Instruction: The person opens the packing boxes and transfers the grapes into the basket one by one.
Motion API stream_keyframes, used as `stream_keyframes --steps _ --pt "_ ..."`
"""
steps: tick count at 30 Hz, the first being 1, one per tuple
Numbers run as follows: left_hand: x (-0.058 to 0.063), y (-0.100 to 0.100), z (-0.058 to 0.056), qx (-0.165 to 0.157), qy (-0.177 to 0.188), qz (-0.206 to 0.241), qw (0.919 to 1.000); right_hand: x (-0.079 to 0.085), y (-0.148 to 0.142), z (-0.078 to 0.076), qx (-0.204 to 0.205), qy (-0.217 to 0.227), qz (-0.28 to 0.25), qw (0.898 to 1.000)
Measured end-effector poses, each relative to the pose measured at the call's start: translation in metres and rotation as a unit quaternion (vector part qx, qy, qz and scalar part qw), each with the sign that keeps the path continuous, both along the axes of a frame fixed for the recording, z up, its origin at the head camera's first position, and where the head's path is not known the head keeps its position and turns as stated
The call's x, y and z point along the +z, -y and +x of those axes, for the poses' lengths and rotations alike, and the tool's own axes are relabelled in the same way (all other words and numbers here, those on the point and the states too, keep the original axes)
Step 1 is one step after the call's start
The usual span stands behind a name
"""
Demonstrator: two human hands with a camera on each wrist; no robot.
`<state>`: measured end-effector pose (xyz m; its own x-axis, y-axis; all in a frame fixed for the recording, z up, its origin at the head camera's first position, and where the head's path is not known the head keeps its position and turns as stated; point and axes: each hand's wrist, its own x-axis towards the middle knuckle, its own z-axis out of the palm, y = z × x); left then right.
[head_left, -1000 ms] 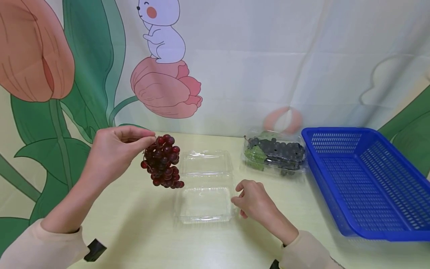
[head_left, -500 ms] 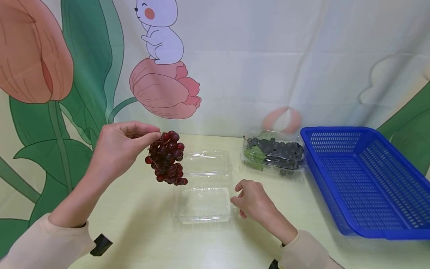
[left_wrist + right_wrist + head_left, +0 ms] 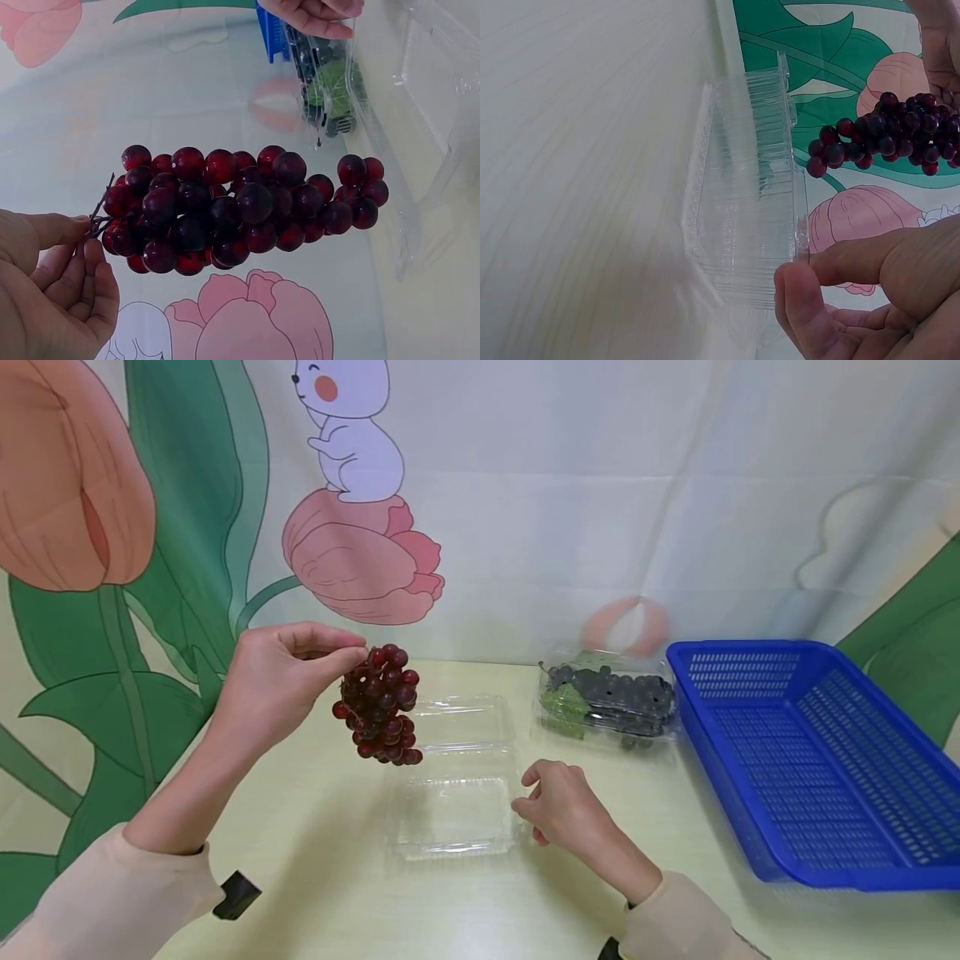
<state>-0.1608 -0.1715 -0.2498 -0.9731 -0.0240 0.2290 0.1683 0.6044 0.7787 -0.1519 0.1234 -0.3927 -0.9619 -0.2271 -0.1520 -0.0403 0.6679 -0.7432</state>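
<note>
My left hand [image 3: 277,685] pinches a bunch of red grapes [image 3: 382,706] by its thin stem, and the bunch hangs in the air. In the left wrist view the thumb and fingertips close on the dark stem end of the grapes [image 3: 225,202]. To the right of the bunch and lower, a clear plastic clamshell container [image 3: 450,850] lies unfolded on the table, its lid half toward the wall. At its right edge is my right hand [image 3: 566,810]. The right wrist view shows thumb and finger pinching the rim of the container [image 3: 742,187].
A closed clear box of dark grapes [image 3: 622,697] with a green leaf stands at the back, right of centre. Beside it is a large blue plastic basket [image 3: 731,793]. Behind the pale table [image 3: 465,910] hangs a printed cloth [image 3: 525,527].
My left hand has moved slightly right and up with the red grapes, toward the lid half of the container. The right hand stays at the container's edge.
</note>
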Motion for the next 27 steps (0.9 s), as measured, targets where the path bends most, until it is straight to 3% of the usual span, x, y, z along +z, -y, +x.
stream_keyframes --steps 27 --pt "0.000 -0.011 -0.013 -0.004 0.001 0.019 0.9998 0.005 -0.017 0.020 0.002 0.023 0.026 0.999"
